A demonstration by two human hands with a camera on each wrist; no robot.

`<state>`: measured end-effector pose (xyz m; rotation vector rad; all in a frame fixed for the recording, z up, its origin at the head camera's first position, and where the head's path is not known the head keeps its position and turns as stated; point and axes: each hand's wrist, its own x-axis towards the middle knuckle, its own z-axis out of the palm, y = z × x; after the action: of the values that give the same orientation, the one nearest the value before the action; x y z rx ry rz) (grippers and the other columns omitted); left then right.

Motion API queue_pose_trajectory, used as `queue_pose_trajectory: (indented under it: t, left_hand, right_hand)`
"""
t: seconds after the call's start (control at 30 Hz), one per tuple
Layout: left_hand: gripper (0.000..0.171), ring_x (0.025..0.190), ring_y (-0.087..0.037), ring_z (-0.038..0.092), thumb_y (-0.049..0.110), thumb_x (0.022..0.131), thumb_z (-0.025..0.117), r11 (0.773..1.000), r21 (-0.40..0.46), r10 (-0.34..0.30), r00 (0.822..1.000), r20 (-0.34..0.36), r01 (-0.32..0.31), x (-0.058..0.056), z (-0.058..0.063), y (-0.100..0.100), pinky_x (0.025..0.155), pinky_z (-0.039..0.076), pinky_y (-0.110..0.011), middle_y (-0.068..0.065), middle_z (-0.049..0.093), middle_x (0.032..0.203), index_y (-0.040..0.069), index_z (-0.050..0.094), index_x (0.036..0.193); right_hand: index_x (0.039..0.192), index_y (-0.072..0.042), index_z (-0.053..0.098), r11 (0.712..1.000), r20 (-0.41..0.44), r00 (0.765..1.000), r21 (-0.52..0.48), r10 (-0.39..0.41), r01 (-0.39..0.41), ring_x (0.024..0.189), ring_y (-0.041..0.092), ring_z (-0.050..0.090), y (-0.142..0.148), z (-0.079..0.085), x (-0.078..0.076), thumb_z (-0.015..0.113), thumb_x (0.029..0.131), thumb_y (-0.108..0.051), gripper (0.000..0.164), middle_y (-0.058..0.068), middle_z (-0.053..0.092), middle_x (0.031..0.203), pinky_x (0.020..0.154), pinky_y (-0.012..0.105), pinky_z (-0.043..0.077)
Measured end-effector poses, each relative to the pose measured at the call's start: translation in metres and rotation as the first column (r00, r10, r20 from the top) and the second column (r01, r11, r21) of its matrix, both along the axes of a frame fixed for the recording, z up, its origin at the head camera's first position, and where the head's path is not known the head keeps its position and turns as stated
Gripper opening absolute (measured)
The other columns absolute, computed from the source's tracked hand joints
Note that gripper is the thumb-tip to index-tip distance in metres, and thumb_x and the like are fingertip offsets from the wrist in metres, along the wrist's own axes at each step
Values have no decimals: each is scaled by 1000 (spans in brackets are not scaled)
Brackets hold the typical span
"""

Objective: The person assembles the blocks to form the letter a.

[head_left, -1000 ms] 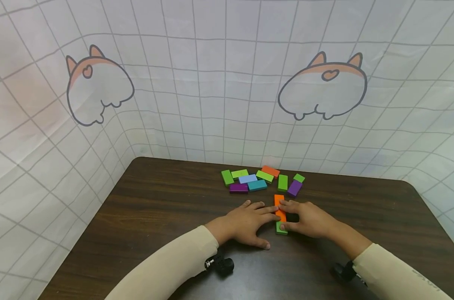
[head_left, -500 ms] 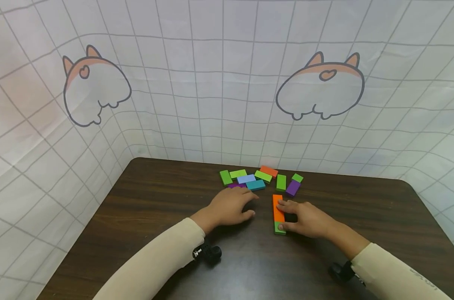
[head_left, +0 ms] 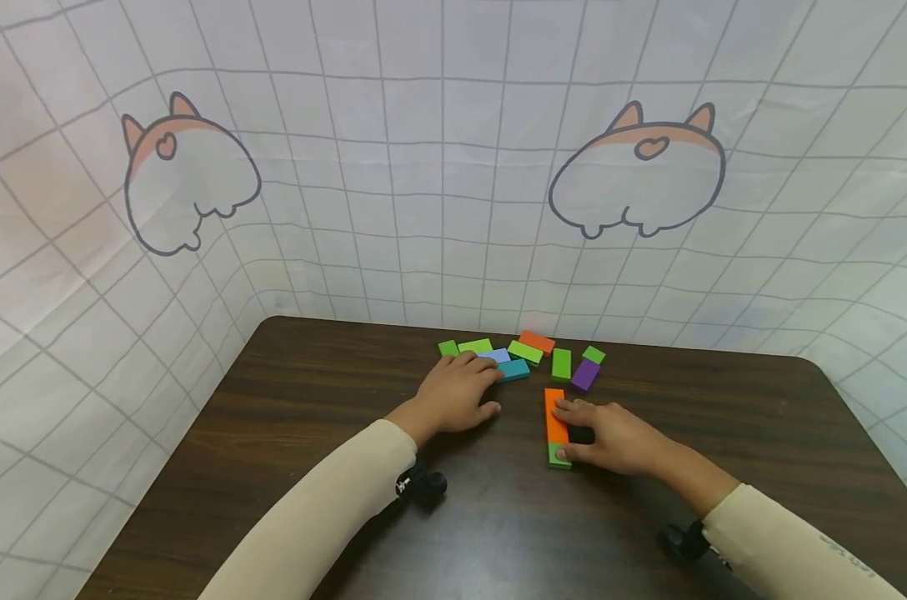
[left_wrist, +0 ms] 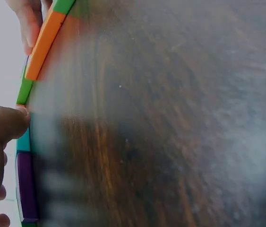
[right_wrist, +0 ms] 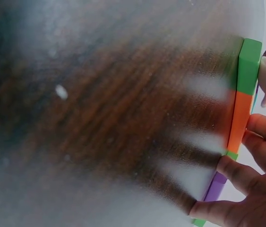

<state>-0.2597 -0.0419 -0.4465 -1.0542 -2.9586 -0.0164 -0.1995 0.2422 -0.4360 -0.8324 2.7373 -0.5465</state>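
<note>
An orange block (head_left: 554, 410) and a green block (head_left: 559, 460) lie end to end on the table. My right hand (head_left: 614, 435) touches them from the right, its thumb on the green block and fingertips at the orange one. My left hand (head_left: 456, 394) hangs over the near left side of the loose blocks, fingers spread and slightly bent. Close to its fingertips are a teal block (head_left: 514, 370) and a light blue block (head_left: 498, 356). A dark purple block (left_wrist: 26, 187) shows beneath this hand in the left wrist view; the hand hides it in the head view.
Behind the hands lie more blocks: a red-orange block (head_left: 537, 341), a lime block (head_left: 525, 352), a green block (head_left: 562, 364) and a purple block (head_left: 585, 375). They stand near the far edge of the dark wooden table (head_left: 333, 392), before a white gridded cloth (head_left: 408, 208).
My left hand has left the orange block, moving left and away from me to the loose blocks. The right hand stays at the orange and green blocks.
</note>
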Motion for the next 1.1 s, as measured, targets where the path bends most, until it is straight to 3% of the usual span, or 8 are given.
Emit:
queue_pose_trajectory:
  t: [0.27,0.53,0.9,1.1]
  left_hand:
    - [57,142,-23,37,52,102,56,1000,-27,5,1000,12,-5,-2,-3,7,114,33,-49,4,48,153,24,53,151]
    - [42,140,-21,40,47,103,56,1000,-2,-6,1000,-15,6,-7,-5,11,115,32,-46,6,52,149,27,63,139]
    - [23,124,-19,52,40,101,65,996,80,29,998,-49,-25,-16,-12,17,110,37,-43,9,68,126,28,72,119]
    - [21,116,-19,53,39,99,68,994,93,60,997,-54,-55,-17,-11,22,109,38,-43,9,71,119,26,73,115]
  right_hand:
    - [147,-5,56,1000,8,1000,-1,-1,1,138,41,47,0,-1,0,70,93,-53,73,19,50,151,106,58,42]
    - [147,-5,55,1000,14,1000,-4,-10,10,139,40,46,1,-1,0,70,93,-53,74,18,49,152,106,58,42]
    - [148,-5,55,1000,2,1000,-11,-3,3,139,38,46,2,-5,1,70,94,-52,73,16,50,151,106,57,42]
    - [146,-4,56,1000,-11,1000,-7,7,-7,138,39,48,2,-5,0,71,94,-52,72,17,51,151,106,57,42]
